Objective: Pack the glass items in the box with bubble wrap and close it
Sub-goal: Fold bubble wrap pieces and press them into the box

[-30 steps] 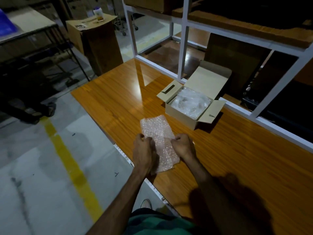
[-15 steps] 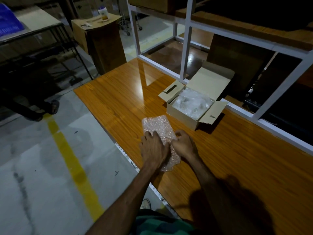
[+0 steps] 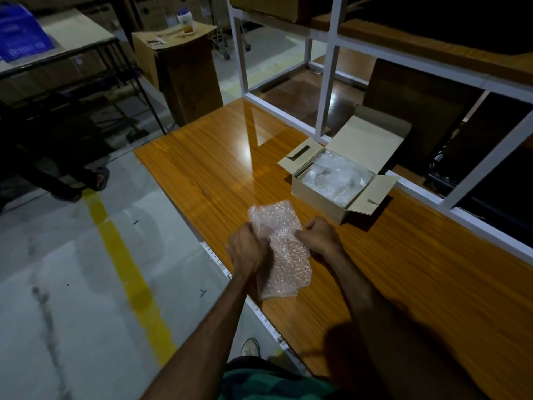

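Left hand point(image 3: 247, 249) now fisted on bubble wrap point(image 3: 284, 249), no longer flat.

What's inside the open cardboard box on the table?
The box holds crinkly clear wrapping that fills the inside. Something curved seems to show through it, but the wrapping covers it, so I cannot tell what it is. The bottom is hidden too.

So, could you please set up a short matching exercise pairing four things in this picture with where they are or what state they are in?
Things:
1. bubble wrap
2. box
3. left hand
4. tall carton

States:
A. open, clear wrapping inside
B. on the floor beyond the table
C. gripped at both side edges
D. closed on the wrap's left edge

Pairs: 1-C, 2-A, 3-D, 4-B
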`<state>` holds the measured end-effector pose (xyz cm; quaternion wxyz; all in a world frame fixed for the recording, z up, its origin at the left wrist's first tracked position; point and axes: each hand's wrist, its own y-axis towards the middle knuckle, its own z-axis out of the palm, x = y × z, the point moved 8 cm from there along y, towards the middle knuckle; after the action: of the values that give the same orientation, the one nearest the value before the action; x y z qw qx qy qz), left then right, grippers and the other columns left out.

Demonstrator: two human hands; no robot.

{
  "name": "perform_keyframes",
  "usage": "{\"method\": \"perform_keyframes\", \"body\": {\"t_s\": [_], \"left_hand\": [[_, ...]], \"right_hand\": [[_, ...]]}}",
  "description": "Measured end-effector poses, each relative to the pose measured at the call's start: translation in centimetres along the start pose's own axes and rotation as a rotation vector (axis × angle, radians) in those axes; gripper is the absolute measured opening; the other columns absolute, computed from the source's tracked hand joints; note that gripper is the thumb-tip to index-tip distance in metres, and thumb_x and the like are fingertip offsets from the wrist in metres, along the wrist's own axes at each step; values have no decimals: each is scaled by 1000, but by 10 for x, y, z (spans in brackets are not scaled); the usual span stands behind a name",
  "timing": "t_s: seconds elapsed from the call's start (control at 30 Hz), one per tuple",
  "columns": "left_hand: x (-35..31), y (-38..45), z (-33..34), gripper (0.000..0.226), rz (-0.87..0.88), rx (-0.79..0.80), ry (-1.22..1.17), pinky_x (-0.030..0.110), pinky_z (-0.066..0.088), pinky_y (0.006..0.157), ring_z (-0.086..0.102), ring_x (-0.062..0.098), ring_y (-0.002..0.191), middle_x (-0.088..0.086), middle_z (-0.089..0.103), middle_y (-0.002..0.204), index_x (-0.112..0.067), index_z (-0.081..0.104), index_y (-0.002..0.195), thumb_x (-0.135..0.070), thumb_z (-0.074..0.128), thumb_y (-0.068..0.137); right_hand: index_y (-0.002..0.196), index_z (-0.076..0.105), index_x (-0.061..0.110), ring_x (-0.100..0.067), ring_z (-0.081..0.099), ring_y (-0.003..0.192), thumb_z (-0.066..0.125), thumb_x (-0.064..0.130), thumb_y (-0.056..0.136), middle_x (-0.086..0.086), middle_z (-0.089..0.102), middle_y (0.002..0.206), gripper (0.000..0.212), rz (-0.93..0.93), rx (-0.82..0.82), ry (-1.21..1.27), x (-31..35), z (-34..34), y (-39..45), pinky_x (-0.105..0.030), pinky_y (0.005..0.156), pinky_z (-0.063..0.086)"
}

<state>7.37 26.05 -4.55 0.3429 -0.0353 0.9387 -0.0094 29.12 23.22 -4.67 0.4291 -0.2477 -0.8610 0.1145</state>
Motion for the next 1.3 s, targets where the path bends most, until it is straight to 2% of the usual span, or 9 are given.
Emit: {"method": "perform_keyframes", "body": {"t_s": [0.13,0.33,0.53,0.63,0.77,0.93,1.07,1.2,1.3], "left_hand": [[9,6,-3,19,-143,88,-267,26,48,58,69,17,78,-3,68,87,-13,67,99,-23,79,88],[22,9,-13,8,-288,170,-644,43,63,69,75,29,83,14,76,91,-7,72,87,-6,80,87],[14,5,-13,22,-285,415,-776,33,60,66,75,27,96,12,73,116,-9,63,120,-16,69,100],[16,4,-10,32,-317,533,-845,37,60,64,75,29,92,13,73,117,-17,62,128,-11,68,97],[13,7,-11,35,-304,541,-895,53,60,88,73,36,102,14,74,117,-15,65,124,0,68,93],[7,14,-16,19,-262,464,-902,50,59,90,72,34,100,19,75,113,-5,72,111,3,64,96],[5,17,-19,21,-267,446,-851,45,60,79,68,36,96,22,73,110,-4,73,103,6,56,98],[2,14,-22,25,-307,473,-948,57,56,96,65,40,108,23,68,125,-5,73,101,1,49,101],[-1,8,-22,27,-323,511,-1042,44,60,83,66,34,107,19,64,131,-3,70,117,-12,47,106]], "right_hand": [[95,73,14,-22,73,92,82,28,91,-2,74,93,17,-22,71,137,7,8,5,-46,87,61],[107,73,8,-30,77,100,69,-2,98,-17,77,117,14,76,273,459,0,22,8,-51,94,63],[123,67,2,-40,72,116,63,-12,97,-22,73,126,30,124,370,716,-4,22,1,-60,104,56],[127,66,3,-34,74,109,61,-14,97,-21,73,125,35,112,378,801,0,17,0,-50,95,62],[125,68,6,-35,75,112,58,-15,97,-18,75,124,36,86,412,844,5,8,0,-53,96,62],[118,72,7,-32,75,111,52,-11,101,-18,76,123,31,43,393,730,8,-5,-4,-47,92,65],[104,76,2,-15,75,80,51,-8,104,-13,71,120,27,-7,339,502,11,-14,-5,-26,69,61],[100,80,-2,-28,75,111,61,-3,100,-6,71,129,19,-8,348,520,12,-17,-4,-36,79,66],[105,80,-2,-28,74,111,68,2,96,-8,72,129,15,-40,322,591,15,-19,-5,-38,83,66]]}}
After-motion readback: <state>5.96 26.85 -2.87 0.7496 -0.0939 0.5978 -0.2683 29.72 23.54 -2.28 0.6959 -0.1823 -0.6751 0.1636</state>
